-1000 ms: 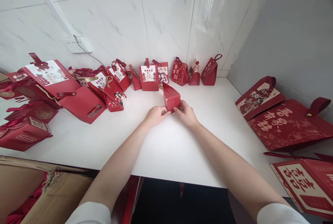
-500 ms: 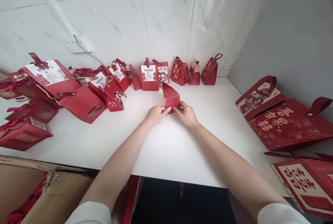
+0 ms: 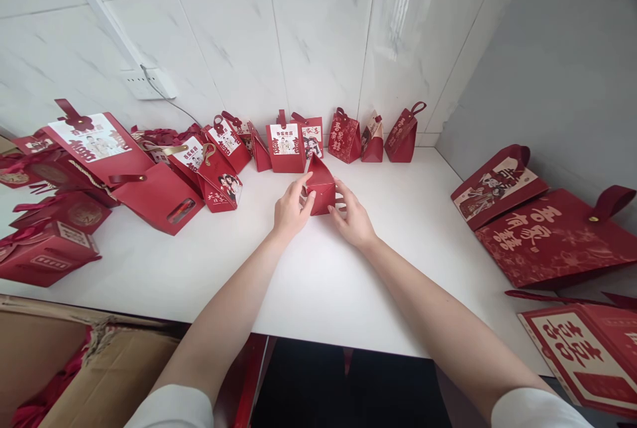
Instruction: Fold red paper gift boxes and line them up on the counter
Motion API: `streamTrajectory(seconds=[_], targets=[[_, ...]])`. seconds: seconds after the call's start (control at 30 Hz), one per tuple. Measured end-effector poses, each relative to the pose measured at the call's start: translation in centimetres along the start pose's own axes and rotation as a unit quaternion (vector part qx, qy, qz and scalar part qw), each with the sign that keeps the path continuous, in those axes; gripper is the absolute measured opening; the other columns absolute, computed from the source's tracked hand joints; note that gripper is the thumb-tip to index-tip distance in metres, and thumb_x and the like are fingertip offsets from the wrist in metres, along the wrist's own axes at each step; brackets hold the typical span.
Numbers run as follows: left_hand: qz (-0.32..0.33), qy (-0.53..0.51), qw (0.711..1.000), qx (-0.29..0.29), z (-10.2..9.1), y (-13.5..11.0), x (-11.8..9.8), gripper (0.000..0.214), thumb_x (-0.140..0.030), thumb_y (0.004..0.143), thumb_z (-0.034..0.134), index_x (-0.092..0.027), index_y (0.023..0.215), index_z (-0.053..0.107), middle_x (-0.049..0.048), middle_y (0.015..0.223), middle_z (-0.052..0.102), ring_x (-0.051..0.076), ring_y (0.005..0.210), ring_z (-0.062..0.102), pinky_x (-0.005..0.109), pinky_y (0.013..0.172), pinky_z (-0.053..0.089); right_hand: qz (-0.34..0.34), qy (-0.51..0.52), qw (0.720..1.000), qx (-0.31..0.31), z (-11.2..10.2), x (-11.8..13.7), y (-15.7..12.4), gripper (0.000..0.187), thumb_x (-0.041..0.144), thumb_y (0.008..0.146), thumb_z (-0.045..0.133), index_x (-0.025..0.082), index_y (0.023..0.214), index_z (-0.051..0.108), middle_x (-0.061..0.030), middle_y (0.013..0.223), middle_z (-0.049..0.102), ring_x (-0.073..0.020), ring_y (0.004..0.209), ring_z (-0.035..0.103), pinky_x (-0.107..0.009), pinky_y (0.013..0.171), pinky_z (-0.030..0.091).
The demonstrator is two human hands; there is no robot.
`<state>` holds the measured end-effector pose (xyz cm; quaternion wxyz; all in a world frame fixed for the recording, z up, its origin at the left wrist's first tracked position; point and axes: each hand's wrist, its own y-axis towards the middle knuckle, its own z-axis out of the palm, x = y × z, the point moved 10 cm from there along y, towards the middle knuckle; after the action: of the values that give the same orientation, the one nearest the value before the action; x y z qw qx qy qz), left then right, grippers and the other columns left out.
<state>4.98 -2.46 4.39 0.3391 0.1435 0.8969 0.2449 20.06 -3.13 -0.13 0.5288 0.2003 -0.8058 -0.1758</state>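
A small plain red paper box with a pointed top stands on the white table in the middle. My left hand grips its left side, fingers curled up along the wall. On the box's right side my right hand presses with fingers spread against it. Both forearms reach in from the near edge.
A row of small red gift bags lines the tiled back wall. Larger red boxes pile up at the left, flat red bags lie at the right. A cardboard carton sits below the table's left front edge.
Both hands have slid up from the box's base to its sides. The box has turned and shifted slightly left, its top now pointed.
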Motion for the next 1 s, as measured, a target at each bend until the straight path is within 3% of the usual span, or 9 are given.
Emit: streamTrajectory(seconds=[0.13, 0.33, 0.67, 1.0], targets=[[0.017, -0.037, 0.999, -0.003, 0.1, 0.0, 0.1, 0.037, -0.038, 0.094, 0.044, -0.024, 0.126, 0.056, 0.0055, 0.112, 0.062, 0.011, 0.072, 0.061, 0.025, 0.077, 0.050, -0.005, -0.009, 1.000, 0.005, 0.1, 0.3, -0.1, 0.065, 0.028, 0.089, 0.047, 0.034, 0.149, 0.024, -0.0071, 0.135, 0.051, -0.0208, 0.104, 0.062, -0.038, 0.085, 0.056], [-0.025, -0.130, 0.991, 0.025, 1.1, 0.1, 1.5, 0.040, -0.043, 0.096, 0.037, -0.025, 0.125, 0.057, 0.0059, 0.111, 0.063, 0.009, 0.056, 0.058, 0.026, 0.065, 0.052, -0.003, -0.001, 1.000, 0.007, 0.1, 0.1, -0.1, 0.066, 0.027, 0.089, 0.047, 0.034, 0.150, 0.023, -0.0075, 0.134, 0.052, -0.0207, 0.103, 0.062, -0.037, 0.082, 0.057], [-0.040, -0.144, 0.988, 0.036, 1.4, 0.1, 1.9, 0.047, -0.050, 0.096, 0.032, -0.024, 0.127, 0.057, 0.0041, 0.089, 0.067, 0.012, 0.055, 0.060, 0.028, 0.066, 0.052, -0.002, -0.002, 1.000, 0.005, 0.0, 0.1, -0.1, 0.066, 0.026, 0.089, 0.047, 0.035, 0.150, 0.023, -0.0070, 0.132, 0.053, -0.0208, 0.103, 0.062, -0.037, 0.082, 0.057], [-0.042, -0.147, 0.988, 0.037, 1.4, 0.1, 1.8, 0.046, -0.048, 0.096, 0.033, -0.024, 0.128, 0.056, 0.0030, 0.083, 0.066, 0.011, 0.054, 0.060, 0.027, 0.064, 0.053, -0.004, -0.001, 1.000, 0.004, 0.0, 0.1, -0.1, 0.064, 0.027, 0.089, 0.047, 0.034, 0.149, 0.025, -0.0074, 0.131, 0.054, -0.0208, 0.102, 0.062, -0.038, 0.083, 0.056]])
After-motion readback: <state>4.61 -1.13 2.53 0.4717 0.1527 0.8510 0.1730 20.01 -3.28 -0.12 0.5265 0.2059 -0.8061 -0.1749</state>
